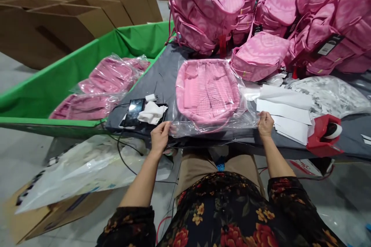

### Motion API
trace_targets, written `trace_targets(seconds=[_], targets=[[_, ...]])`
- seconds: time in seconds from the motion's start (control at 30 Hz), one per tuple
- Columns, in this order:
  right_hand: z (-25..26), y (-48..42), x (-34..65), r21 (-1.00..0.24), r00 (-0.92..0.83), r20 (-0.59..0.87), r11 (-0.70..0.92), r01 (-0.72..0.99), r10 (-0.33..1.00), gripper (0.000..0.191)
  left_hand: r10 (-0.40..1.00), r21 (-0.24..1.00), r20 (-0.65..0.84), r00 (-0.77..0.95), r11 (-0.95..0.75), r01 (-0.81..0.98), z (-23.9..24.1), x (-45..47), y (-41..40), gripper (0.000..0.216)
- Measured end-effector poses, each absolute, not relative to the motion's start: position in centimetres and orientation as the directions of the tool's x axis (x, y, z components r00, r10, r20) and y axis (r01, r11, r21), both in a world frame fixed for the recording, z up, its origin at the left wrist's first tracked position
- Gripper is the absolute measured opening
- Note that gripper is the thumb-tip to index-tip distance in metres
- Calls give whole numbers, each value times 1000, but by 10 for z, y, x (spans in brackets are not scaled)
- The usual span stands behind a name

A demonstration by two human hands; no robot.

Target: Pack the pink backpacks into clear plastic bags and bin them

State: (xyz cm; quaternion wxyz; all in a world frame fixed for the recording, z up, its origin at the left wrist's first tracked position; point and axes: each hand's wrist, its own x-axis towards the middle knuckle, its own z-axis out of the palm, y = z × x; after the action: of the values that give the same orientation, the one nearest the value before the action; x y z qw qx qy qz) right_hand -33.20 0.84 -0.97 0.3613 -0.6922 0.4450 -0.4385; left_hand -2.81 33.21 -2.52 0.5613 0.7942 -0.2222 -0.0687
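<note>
A pink backpack (207, 90) lies flat inside a clear plastic bag (188, 129) on the dark table, its straps and back panel facing up. My left hand (160, 136) is closed on the bag's near left corner. At the near right corner, my right hand (265, 124) pinches the same bag. The bag's near edge stretches between both hands, close to the table's front edge. Just beyond my left hand are a phone (135, 112) and a crumpled white cloth or tissue (152, 113). White paper sheets (285, 110) lie beside my right hand.
Pink backpacks (208, 7) are piled along the back. A green bin (87, 52) at left holds several bagged backpacks (111, 75). A red tape dispenser (320, 137) sits at the right edge near a bag of white pieces (333, 92). Cardboard boxes (66, 27) stand far left.
</note>
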Motion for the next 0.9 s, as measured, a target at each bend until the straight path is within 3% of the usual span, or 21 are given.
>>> trace_targets(seconds=[0.07, 0.13, 0.2, 0.27, 0.57, 0.9], targets=[[-9, 8, -333, -891, 225, 300, -356, -281, -927, 72, -474, 742, 389, 790, -347, -574, -12, -36, 318, 52], [-9, 9, -334, -904, 226, 290, -344, -254, -930, 72, -602, 508, 536, 592, -331, -795, 2, -52, 300, 51], [-9, 11, -334, -916, 219, 277, -326, -233, -936, 71, -743, 334, 545, 389, -233, -913, 14, -70, 281, 46], [-9, 12, -334, -923, 212, 271, -316, -219, -939, 70, -817, 250, 515, 259, -146, -957, 20, -85, 266, 41], [-15, 8, -335, -955, 208, 230, -261, -138, -951, 71, -843, 364, 466, 269, -95, -927, 10, -78, 267, 20], [-22, 3, -337, -963, 222, 223, -250, -100, -949, 68, -932, 456, 229, 280, -151, -877, 36, -56, 244, 22]])
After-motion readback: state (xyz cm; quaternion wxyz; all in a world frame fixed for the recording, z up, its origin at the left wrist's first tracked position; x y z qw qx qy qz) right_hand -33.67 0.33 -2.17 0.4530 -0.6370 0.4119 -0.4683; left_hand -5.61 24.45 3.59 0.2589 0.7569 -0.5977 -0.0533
